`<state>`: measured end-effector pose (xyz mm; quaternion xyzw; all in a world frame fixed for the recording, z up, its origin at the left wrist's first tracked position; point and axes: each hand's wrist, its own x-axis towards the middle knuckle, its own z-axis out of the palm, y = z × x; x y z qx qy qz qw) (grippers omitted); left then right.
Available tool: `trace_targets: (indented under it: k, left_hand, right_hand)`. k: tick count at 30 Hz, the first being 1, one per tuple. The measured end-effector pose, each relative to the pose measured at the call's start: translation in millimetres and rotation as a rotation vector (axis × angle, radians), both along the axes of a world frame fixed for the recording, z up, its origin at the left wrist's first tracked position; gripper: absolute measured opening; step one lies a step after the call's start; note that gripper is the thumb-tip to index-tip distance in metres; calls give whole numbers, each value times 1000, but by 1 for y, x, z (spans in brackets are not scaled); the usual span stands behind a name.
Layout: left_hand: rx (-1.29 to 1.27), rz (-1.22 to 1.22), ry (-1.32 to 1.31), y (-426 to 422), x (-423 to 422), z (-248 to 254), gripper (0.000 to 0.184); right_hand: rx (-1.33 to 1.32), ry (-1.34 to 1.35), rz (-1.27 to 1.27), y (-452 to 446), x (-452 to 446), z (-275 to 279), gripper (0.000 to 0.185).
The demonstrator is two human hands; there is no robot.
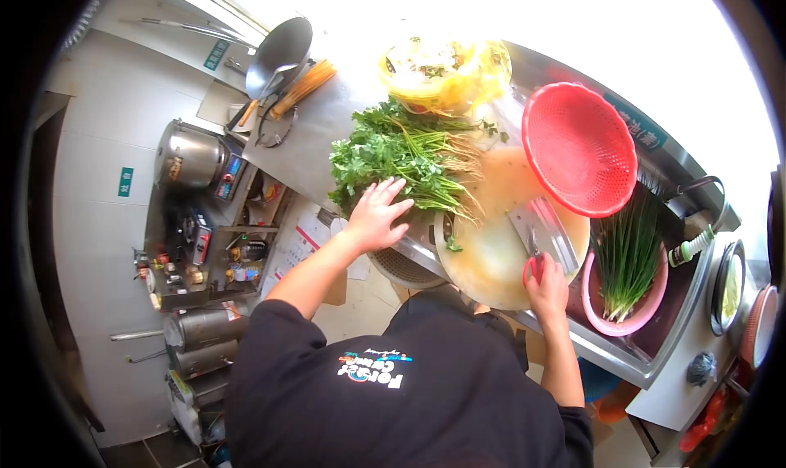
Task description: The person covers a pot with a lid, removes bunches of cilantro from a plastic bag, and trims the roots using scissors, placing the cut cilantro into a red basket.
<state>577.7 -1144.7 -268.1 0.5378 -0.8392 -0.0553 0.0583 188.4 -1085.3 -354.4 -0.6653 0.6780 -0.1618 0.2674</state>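
My left hand [379,216] lies with spread fingers at the near edge of a big bunch of coriander [401,153], leaves to the left and pale roots to the right. My right hand [546,289] is closed on the red handles of a pair of scissors [534,265], which point away from me over the round chopping board [491,255]. Flat on the board, beside and partly under the scissors, is a cleaver [550,232]. A small loose leaf sits near the board's left edge. The coriander roots reach over the board.
A red colander [580,149] overlaps the board's far right side. Green chives stand in a pink basin [626,325] in the sink [655,361]. Behind the coriander is a yellow bag-lined container [434,91]. A wok [280,54] stands at the far left of the steel counter [323,128].
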Motion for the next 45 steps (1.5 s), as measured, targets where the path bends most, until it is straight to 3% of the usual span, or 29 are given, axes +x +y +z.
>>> trace_targets:
  k: [1, 3, 4, 5, 7, 9, 10, 11, 14, 17, 20, 21, 23, 24, 27, 31, 34, 37, 40, 42, 43, 45]
  left_hand:
    - [1, 0, -15, -3, -7, 11, 40]
    - [-263, 127, 259, -15, -18, 29, 19]
    - [-424, 106, 236, -30, -22, 39, 6]
    - [-436, 189, 207, -44, -24, 44, 4]
    - [-417, 297, 164, -86, -21, 28, 20]
    - [-105, 531, -163, -126, -25, 11, 39]
    - [201, 648, -297, -149, -29, 7, 51]
    - [342, 674, -338, -163, -27, 0, 47]
    - [337, 677, -251, -172, -14, -28, 36]
    - [-16, 595, 182, -143, -10, -27, 17]
    - [-374, 205, 386, -125, -18, -9, 5]
    - [-375, 196, 392, -131, -22, -9, 5]
    - [-380, 6, 375, -144, -28, -13, 6]
    - [-285, 0, 193, -154, -26, -24, 10]
    - [71, 192, -250, -178, -36, -48, 20]
    - [169, 260, -269, -172, -49, -49, 23]
    - [5, 213, -288, -170, -36, -65, 25]
    - [102, 221, -344, -170, -30, -60, 27]
    - [-9, 157, -191, -162, -19, -50, 26]
    - [57, 196, 228, -154, -10, -40, 20]
    - [57, 195, 226, -149, -4, -34, 20]
    - [278, 342, 798, -139, 4, -13, 18]
  right_hand:
    - [1, -15, 0, 0, -4, -2, 54]
    - [-18, -178, 39, 1, -14, -8, 55]
    - [60, -226, 32, 0, -18, -13, 59]
    - [62, -223, 31, 1, -19, -12, 59]
    - [123, -354, -33, 1, -18, -10, 61]
    - [103, -403, -75, 9, -13, -13, 62]
    - [80, -457, -105, 10, -12, -13, 63]
    - [72, -445, -116, 10, -7, -8, 63]
    - [74, -610, -263, 21, 8, -2, 61]
    - [90, -727, -328, 27, 22, -9, 57]
    - [91, -755, -355, 26, 35, -5, 54]
    - [84, -753, -363, 24, 38, -4, 54]
    - [43, -737, -340, 23, 44, 0, 53]
    - [44, -734, -340, 21, 46, 1, 53]
    - [46, -740, -340, 19, 51, 5, 53]
    - [-14, -716, -335, 22, 49, 12, 54]
    - [13, -785, -358, 27, 47, 10, 54]
    - [16, -798, -356, 28, 42, 7, 54]
    - [18, -819, -349, 24, 40, 5, 54]
    - [27, -841, -351, 23, 40, 9, 55]
    - [38, -877, -354, 21, 41, 14, 56]
    - [46, -917, -352, 17, 44, 19, 57]
